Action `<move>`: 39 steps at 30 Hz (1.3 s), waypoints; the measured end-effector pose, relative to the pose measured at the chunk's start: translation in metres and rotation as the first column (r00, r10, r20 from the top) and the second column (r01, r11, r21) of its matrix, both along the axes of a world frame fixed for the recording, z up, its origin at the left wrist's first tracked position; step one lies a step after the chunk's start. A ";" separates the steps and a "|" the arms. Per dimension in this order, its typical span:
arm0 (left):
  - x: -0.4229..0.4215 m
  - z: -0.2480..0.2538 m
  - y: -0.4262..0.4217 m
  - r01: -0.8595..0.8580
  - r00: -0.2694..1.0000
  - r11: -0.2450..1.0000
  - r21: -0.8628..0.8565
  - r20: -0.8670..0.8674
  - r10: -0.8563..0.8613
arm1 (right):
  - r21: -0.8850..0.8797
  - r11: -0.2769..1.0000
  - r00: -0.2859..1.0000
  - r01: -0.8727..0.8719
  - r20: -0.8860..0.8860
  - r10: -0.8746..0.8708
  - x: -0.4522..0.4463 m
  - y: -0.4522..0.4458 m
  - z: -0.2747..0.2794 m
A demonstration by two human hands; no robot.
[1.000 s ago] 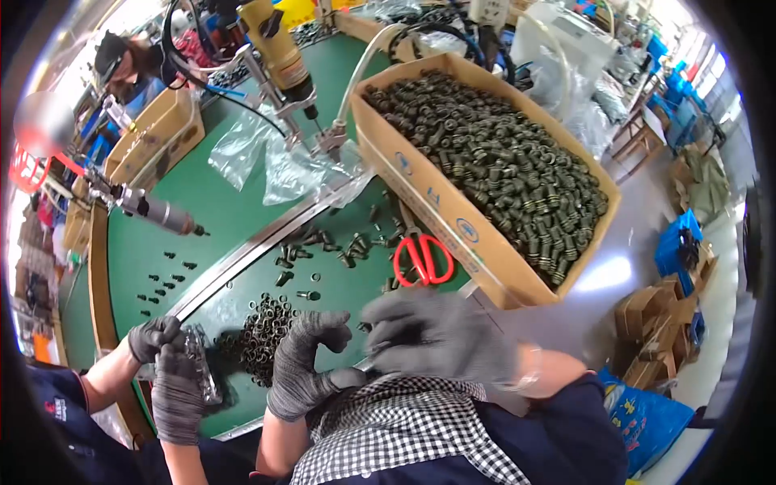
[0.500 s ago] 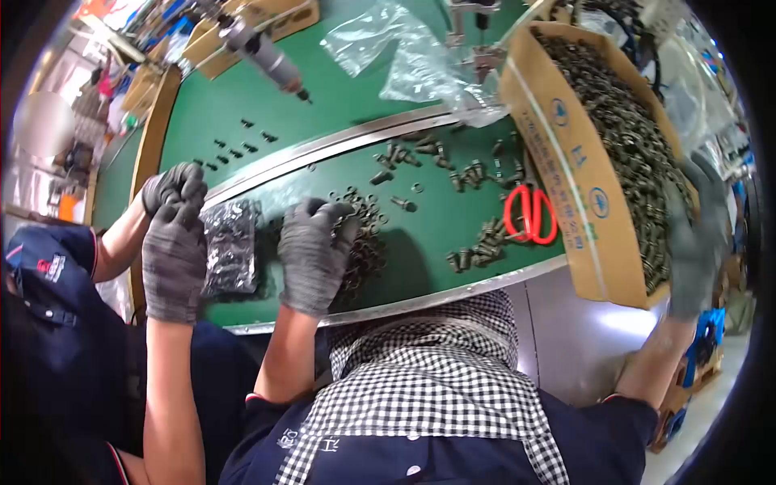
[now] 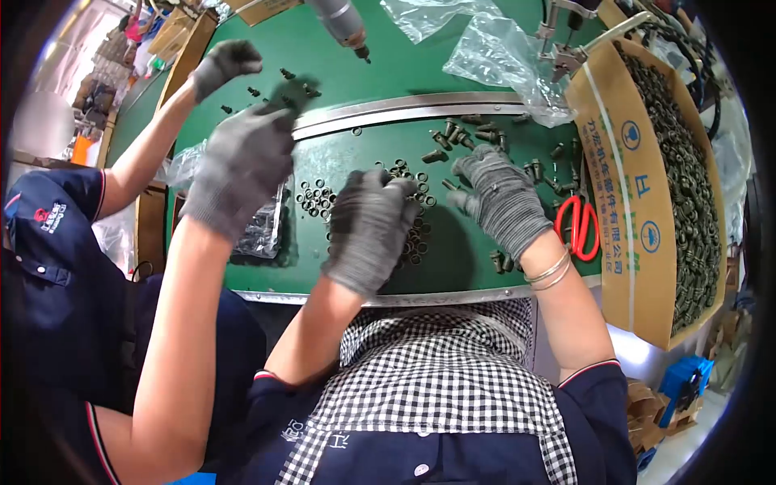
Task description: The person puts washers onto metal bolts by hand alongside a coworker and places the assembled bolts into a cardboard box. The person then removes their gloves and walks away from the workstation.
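Observation:
My left hand (image 3: 370, 230), in a grey glove, is over the pile of small metal rings (image 3: 420, 234) on the green table. Its fingers are bent down among the rings, and whatever they hold is hidden. Gloved too, my right hand (image 3: 503, 198) reaches over the table beside the dark metal fittings (image 3: 485, 133). The thumb and fingers of that hand point left around a small fitting (image 3: 453, 186). Red-handled scissors (image 3: 577, 228) lie just right of my right wrist.
A cardboard box (image 3: 622, 194) full of fittings stands at the right. A co-worker's gloved hands (image 3: 242, 166) are at the left, above a bag of dark parts (image 3: 263, 230). A metal strip (image 3: 404, 109) crosses the table. Plastic bags (image 3: 505, 65) and a hanging driver (image 3: 343, 24) are behind.
My right hand has come from the box at the right to the fittings on the table. My left hand remains at the rings. The co-worker's hands have moved apart and farther over the table.

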State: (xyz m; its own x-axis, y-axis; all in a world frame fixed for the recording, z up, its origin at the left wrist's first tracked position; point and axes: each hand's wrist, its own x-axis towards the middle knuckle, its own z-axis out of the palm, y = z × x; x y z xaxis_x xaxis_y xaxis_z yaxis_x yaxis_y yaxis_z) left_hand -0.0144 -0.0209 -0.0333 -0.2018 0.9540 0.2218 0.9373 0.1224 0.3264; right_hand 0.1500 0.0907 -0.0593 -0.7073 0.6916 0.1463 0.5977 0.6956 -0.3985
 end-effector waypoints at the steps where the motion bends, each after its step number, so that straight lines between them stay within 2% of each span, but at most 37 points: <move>1: 0.003 -0.002 0.008 0.017 1.000 1.000 0.026 0.011 -0.017 | -0.063 0.998 0.986 0.014 0.167 -0.003 -0.006 -0.002 0.004; 4: -0.006 -0.022 0.031 0.004 0.999 1.000 -0.009 -0.053 -0.004 | 0.085 0.995 0.985 0.049 0.163 -0.062 -0.004 -0.011 -0.006; 5: -0.012 -0.033 0.038 0.020 0.999 0.999 -0.025 -0.044 -0.022 | 0.045 0.997 0.995 0.059 0.072 -0.063 0.002 -0.013 -0.004; 8: -0.004 -0.036 0.065 0.036 0.999 0.967 -0.254 -0.018 -0.042 | -0.048 0.996 0.946 0.078 -0.311 -0.089 0.024 -0.020 -0.001; 9: -0.002 -0.042 0.061 0.031 0.996 0.989 -0.141 -0.074 -0.042 | -0.155 0.982 0.919 0.107 -0.361 -0.158 0.030 -0.025 0.007; 10: 0.000 -0.047 0.058 0.033 0.991 0.999 -0.026 -0.131 -0.036 | -0.185 0.976 0.907 0.117 -0.379 -0.181 0.036 -0.029 0.009; 12: 0.003 -0.049 0.043 0.031 0.991 1.000 -0.001 -0.128 -0.031 | -0.252 0.958 0.881 0.139 -0.410 -0.236 0.049 -0.038 0.011; 13: 0.004 -0.029 0.031 0.023 0.997 0.996 -0.086 -0.072 -0.030 | -0.346 0.924 0.876 0.163 -0.380 -0.297 0.054 -0.044 0.019; 16: 0.004 -0.006 0.009 0.065 0.995 0.977 -0.205 -0.065 -0.080 | -0.417 0.892 0.844 0.173 -0.405 -0.353 0.064 -0.058 0.020; 20: 0.003 -0.021 -0.002 0.085 0.996 0.985 -0.152 0.017 -0.083 | -0.405 0.907 0.860 0.111 -0.418 -0.292 0.061 -0.064 0.019; 25: 0.000 -0.026 -0.004 0.037 0.999 0.992 -0.122 -0.018 -0.040 | -0.448 0.891 0.831 0.066 -0.470 -0.298 0.059 -0.069 0.019; 29: -0.008 -0.025 -0.011 0.062 0.998 0.998 0.001 0.018 -0.062 | -0.427 0.902 0.839 0.063 -0.467 -0.280 0.061 -0.069 0.015; 32: -0.009 -0.015 -0.014 0.090 0.995 0.996 -0.010 0.038 -0.089 | -0.402 0.915 0.848 0.041 -0.471 -0.245 0.057 -0.068 0.011; 35: -0.013 -0.016 -0.016 0.085 0.928 0.993 0.080 0.357 -0.108 | -0.393 0.919 0.845 0.007 -0.489 -0.216 0.048 -0.067 0.008; 38: -0.011 -0.011 -0.020 -0.024 0.885 0.999 0.043 0.466 0.001 | -0.376 0.926 0.836 -0.040 -0.520 -0.175 0.033 -0.065 0.004; 39: -0.012 -0.012 -0.022 -0.030 0.896 0.999 0.037 0.445 0.010 | -0.367 0.928 0.832 -0.058 -0.532 -0.159 0.028 -0.064 0.002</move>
State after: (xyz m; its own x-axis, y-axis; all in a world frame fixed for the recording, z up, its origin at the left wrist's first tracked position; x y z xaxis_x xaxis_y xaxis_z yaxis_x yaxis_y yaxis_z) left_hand -0.0265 -0.0430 -0.0456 -0.3075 0.9406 0.1440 0.6911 0.1167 0.7133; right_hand 0.1776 0.0266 -0.0572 -0.5474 0.8034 0.2341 0.2366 0.4169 -0.8776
